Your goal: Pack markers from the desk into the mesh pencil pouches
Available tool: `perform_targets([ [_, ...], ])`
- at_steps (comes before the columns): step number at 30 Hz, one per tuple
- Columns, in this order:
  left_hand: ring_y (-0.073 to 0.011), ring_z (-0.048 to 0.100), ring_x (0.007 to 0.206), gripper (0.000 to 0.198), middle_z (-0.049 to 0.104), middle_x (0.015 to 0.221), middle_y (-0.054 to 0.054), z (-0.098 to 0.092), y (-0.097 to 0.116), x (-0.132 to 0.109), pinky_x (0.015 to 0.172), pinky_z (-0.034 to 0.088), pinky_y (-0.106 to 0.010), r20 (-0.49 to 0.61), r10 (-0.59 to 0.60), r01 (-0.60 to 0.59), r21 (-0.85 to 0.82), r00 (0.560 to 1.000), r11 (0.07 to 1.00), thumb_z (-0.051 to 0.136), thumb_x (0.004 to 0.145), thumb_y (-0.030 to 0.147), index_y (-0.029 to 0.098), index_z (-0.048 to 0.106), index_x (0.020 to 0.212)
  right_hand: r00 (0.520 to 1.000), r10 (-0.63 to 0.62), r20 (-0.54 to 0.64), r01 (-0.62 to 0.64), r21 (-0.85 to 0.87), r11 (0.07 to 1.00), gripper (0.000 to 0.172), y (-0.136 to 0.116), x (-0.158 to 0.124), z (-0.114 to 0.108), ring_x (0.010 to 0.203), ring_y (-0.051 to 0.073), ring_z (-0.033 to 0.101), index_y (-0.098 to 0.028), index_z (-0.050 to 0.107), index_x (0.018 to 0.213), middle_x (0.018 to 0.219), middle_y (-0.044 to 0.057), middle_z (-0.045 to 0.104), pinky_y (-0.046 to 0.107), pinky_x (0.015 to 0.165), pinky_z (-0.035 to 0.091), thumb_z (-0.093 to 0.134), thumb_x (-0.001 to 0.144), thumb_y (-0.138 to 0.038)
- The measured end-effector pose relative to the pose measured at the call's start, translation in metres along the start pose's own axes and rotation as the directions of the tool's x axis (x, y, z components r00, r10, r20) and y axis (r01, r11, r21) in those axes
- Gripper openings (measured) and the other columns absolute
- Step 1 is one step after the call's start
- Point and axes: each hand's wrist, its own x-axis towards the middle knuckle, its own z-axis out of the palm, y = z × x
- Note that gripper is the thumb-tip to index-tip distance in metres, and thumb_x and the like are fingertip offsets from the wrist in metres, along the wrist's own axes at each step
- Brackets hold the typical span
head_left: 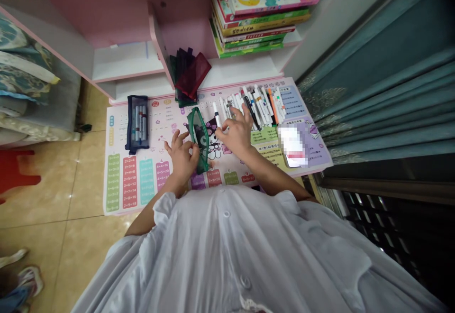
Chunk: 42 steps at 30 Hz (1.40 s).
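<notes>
A green mesh zip pouch (203, 135) lies on the desk with its mouth spread apart. My left hand (184, 155) pinches the pouch's left edge between thumb and forefinger, its other fingers fanned out. Just right of the pouch, my right hand (237, 132) has thumb and forefinger closed at the lower end of a white marker (216, 113) with a dark band. Beyond that hand lies a row of several markers (261, 106), mostly white, partly hidden by its fingers. A dark blue mesh pouch (138, 125) with several markers inside rests on the left.
More mesh pouches (194, 76), dark red and dark green, are heaped at the shelf's edge. Stacked books (256, 23) stand on the shelf. A phone (293, 146) with a blurred screen lies at the right. A printed mat (163, 137) covers the desk; a curtain (384, 71) hangs alongside.
</notes>
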Motion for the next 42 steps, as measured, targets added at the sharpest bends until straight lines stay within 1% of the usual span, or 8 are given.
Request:
perform_targets([
  [7,-0.0336,0.04,0.144,0.018,0.065,0.13,-0.011,-0.002,0.001,0.001,0.115,0.016,-0.07,-0.012,-0.022,0.022,-0.009,1.0,1.0,0.052,0.086,0.026,0.021,0.057,0.069,0.98,-0.093,0.178,0.063,0.171,0.983,0.015,-0.026,-0.016,0.007,0.146,0.037,0.034,-0.02,0.073,0.065,0.14,0.011,0.06,0.055,0.116,0.031,0.069,0.076,-0.03],
  [18,-0.0329,0.04,0.144,0.017,0.066,0.131,-0.011,-0.003,-0.001,0.002,0.115,0.017,-0.07,-0.011,-0.03,0.03,0.005,0.999,1.0,0.052,0.085,0.024,0.021,0.058,0.069,0.928,-0.075,0.365,0.017,0.161,0.987,0.022,-0.044,-0.01,0.028,0.148,0.04,0.029,-0.016,0.079,0.079,0.145,0.013,0.056,0.055,0.116,0.03,0.071,0.082,-0.037],
  [21,-0.0327,0.04,0.144,0.018,0.066,0.13,-0.011,-0.002,-0.002,0.002,0.115,0.016,-0.07,-0.02,-0.03,0.03,-0.004,0.999,1.0,0.052,0.086,0.024,0.021,0.057,0.069,0.919,-0.071,0.387,0.012,0.154,0.988,0.024,-0.044,-0.008,0.03,0.148,0.039,0.028,-0.017,0.08,0.082,0.145,0.013,0.055,0.056,0.116,0.03,0.071,0.083,-0.04],
  [26,-0.0331,0.04,0.144,0.018,0.066,0.13,-0.012,-0.001,-0.003,0.002,0.115,0.017,-0.07,-0.014,-0.021,0.021,-0.01,1.0,1.0,0.053,0.086,0.025,0.021,0.058,0.069,0.909,-0.085,0.409,0.025,0.148,0.989,0.038,-0.041,-0.011,0.037,0.148,0.04,0.027,-0.018,0.08,0.083,0.144,0.015,0.055,0.059,0.114,0.033,0.067,0.085,-0.053],
  [29,-0.0334,0.04,0.144,0.018,0.066,0.13,-0.011,-0.001,-0.003,0.002,0.115,0.017,-0.07,-0.023,-0.016,0.016,-0.015,1.0,1.0,0.054,0.085,0.025,0.021,0.058,0.069,0.92,-0.105,0.377,0.042,0.171,0.984,0.034,-0.038,-0.011,0.038,0.148,0.037,0.029,-0.018,0.08,0.084,0.142,0.014,0.056,0.055,0.116,0.033,0.066,0.087,-0.048],
  [33,-0.0328,0.04,0.144,0.018,0.065,0.131,-0.01,-0.001,-0.004,0.002,0.116,0.015,-0.07,-0.024,-0.03,0.03,-0.014,0.999,0.999,0.054,0.086,0.025,0.021,0.059,0.069,0.975,-0.061,0.213,0.027,0.158,0.987,0.027,-0.025,-0.001,0.033,0.145,0.033,0.036,-0.019,0.079,0.085,0.137,0.011,0.06,0.052,0.119,0.03,0.061,0.09,-0.039],
  [37,-0.0322,0.039,0.145,0.019,0.065,0.132,-0.01,-0.001,-0.004,0.002,0.117,0.014,-0.07,-0.021,-0.042,0.042,-0.016,0.999,0.999,0.053,0.086,0.024,0.021,0.058,0.068,0.999,0.039,0.038,-0.039,0.005,0.999,0.026,0.002,0.015,0.03,0.149,0.041,0.024,-0.017,0.077,0.09,0.147,0.014,0.051,0.065,0.118,0.02,0.059,0.089,-0.037],
  [42,-0.0335,0.039,0.145,0.019,0.065,0.13,-0.011,-0.001,-0.004,0.002,0.116,0.015,-0.07,-0.013,-0.043,0.043,-0.031,0.999,0.999,0.053,0.086,0.025,0.021,0.058,0.068,0.994,0.101,0.039,-0.095,-0.137,0.986,0.028,0.029,0.024,0.034,0.151,0.043,0.016,-0.012,0.074,0.101,0.152,0.019,0.043,0.07,0.118,0.014,0.06,0.086,-0.031],
])
